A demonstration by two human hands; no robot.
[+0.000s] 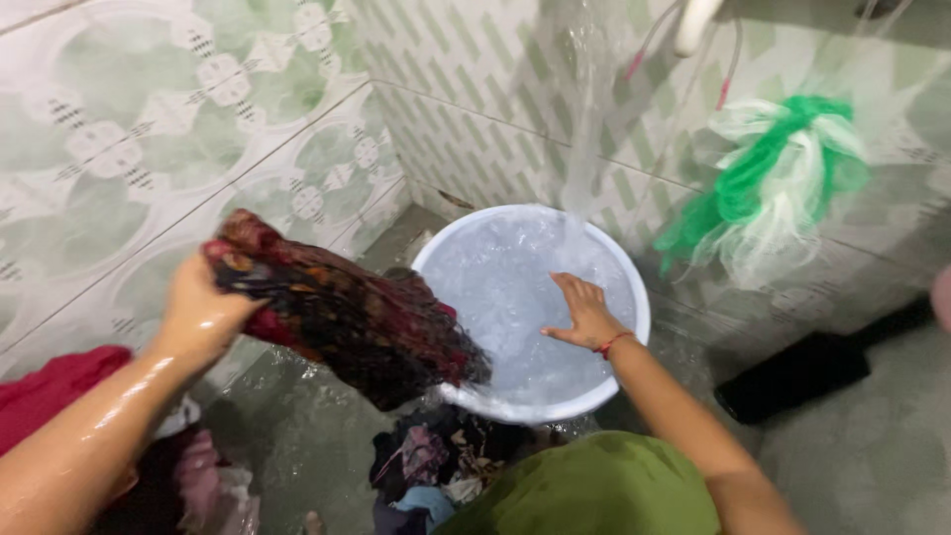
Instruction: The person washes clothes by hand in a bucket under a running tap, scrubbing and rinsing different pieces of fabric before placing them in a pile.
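A dark red-and-black patterned cloth [347,317], a pale blue basin [634,297], a green-and-white mesh bundle [783,178], pale green floral wall tiles [149,129], a red thread bracelet [614,344].

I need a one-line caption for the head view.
Left hand lifts wet dark cloth; right hand over water-filled basin.

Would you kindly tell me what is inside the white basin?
The white basin holds foamy water, with a stream pouring in and the right hand spread over it. The foam hides anything beneath.
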